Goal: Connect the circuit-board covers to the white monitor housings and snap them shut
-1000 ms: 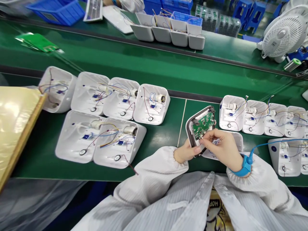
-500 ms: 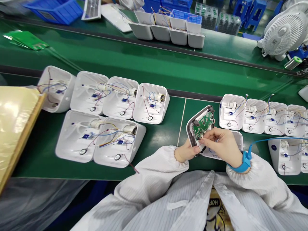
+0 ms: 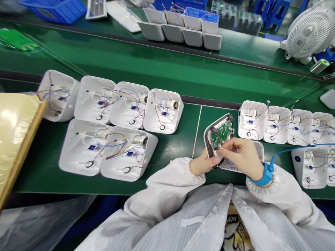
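Note:
My left hand [image 3: 203, 164] grips the lower edge of a tilted cover panel [image 3: 208, 134], white with a dark rim. A green circuit board [image 3: 222, 131] is set into the side of it that faces me. The fingers of my right hand [image 3: 239, 151] are pinched together at the board's lower edge; whatever is between them is too small and covered to make out. Partly hidden behind my right hand lies a white housing [image 3: 259, 150]. A blue wrist strap [image 3: 264, 175] with a cord circles my right wrist.
Several open white housings [image 3: 163, 111] with wires and small parts stand to the left, and more housings [image 3: 252, 122] to the right. At the far left is a yellowish board [image 3: 18, 136]. Beyond the belt [image 3: 146, 69] are grey housings [image 3: 192, 37] and a white fan [image 3: 306, 33].
Both hands keep nearly the same hold on the cover panel, which has turned very slightly. The view has shifted a little. A thin wire by my left sleeve lies differently.

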The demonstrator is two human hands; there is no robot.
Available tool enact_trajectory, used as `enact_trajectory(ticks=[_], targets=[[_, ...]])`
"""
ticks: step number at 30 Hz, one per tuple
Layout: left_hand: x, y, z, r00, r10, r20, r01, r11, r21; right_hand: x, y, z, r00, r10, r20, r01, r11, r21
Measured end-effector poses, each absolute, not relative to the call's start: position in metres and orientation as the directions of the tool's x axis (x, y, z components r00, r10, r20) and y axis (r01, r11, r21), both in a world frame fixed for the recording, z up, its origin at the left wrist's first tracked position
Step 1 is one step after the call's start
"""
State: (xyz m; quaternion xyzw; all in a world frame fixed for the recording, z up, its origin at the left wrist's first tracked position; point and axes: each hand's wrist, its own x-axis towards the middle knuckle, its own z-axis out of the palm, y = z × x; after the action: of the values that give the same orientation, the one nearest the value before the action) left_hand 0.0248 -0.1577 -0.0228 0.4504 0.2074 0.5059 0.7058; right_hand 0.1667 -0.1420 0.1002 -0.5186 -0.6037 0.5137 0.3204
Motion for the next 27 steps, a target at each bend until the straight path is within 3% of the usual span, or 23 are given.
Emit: enact_trajectory(ticks=[21,27], targets=[[0.028,-0.158,-0.020,0.355,0.926,0.125,-0.521,0.085,0.849,0.174,-0.139,0.094,-0.293,0.936,-0.194,0.333,-0.091,-0.939],[0.027,-0.158,-0.022,0.344,0.930,0.131,-0.534,0.079,0.842,0.174,-0.142,0.094,-0.300,0.943,-0.144,0.308,-0.047,-0.950]])
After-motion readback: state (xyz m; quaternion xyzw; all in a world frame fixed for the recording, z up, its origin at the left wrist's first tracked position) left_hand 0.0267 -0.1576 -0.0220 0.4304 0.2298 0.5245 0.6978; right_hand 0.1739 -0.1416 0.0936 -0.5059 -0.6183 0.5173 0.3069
